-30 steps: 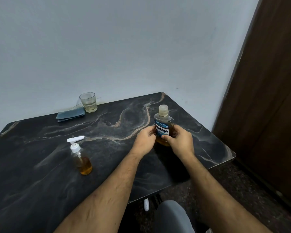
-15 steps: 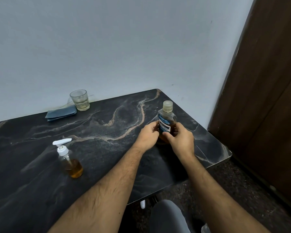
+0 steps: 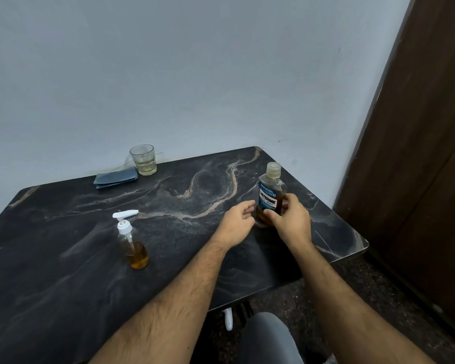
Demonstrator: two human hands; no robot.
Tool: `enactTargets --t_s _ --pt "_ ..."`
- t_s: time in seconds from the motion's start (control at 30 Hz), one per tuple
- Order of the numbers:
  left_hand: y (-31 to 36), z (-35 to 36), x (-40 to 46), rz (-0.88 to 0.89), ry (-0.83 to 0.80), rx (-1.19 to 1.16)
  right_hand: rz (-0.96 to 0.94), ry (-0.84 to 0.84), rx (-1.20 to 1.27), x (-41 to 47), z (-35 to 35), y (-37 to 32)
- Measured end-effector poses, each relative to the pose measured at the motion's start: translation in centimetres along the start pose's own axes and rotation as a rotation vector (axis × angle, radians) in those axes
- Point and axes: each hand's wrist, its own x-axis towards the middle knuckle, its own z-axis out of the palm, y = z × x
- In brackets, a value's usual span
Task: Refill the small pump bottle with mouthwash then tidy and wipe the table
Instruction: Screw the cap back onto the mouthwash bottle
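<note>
A Listerine mouthwash bottle (image 3: 270, 190) with amber liquid and a pale cap stands upright near the table's right side. My right hand (image 3: 290, 219) grips its lower body, thumb across the front and fingers behind. My left hand (image 3: 235, 223) hovers just left of the bottle with relaxed fingers, holding nothing. The small clear pump bottle (image 3: 132, 245), white pump on top and a little amber liquid at the bottom, stands well to the left of both hands.
On the dark marble table (image 3: 63, 258), a glass (image 3: 143, 160) with a little pale liquid stands at the far edge by the wall. A folded blue-grey cloth (image 3: 116, 177) lies beside it. A dark wooden door (image 3: 418, 166) is on the right.
My left hand has let go of the mouthwash bottle and drawn back a little to the left. My right hand still holds the bottle on the table.
</note>
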Motion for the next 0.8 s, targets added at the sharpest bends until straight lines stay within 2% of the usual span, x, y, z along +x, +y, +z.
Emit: enactTargets --t_s 0.2,0.3,0.53,0.8 --pt "-0.8 -1.7 -2.9 0.008 0.068 -0.03 0.013 0.197 0.012 -3.4 0.6 -0.9" --pt "-1.3 -2.7 -5.0 0.038 0.141 -0.039 -0.037 0.209 0.065 -5.3 1.2 -1.7" --pt "-3.4 -6.7 -11.3 0.047 0.348 -0.039 -0.302 0.007 0.121 -9.2 4.3 -5.4" --pt "-8.0 -14.6 -19.3 0.02 0.536 -0.055 -0.362 -0.244 0.14 -10.4 8.5 -9.8"
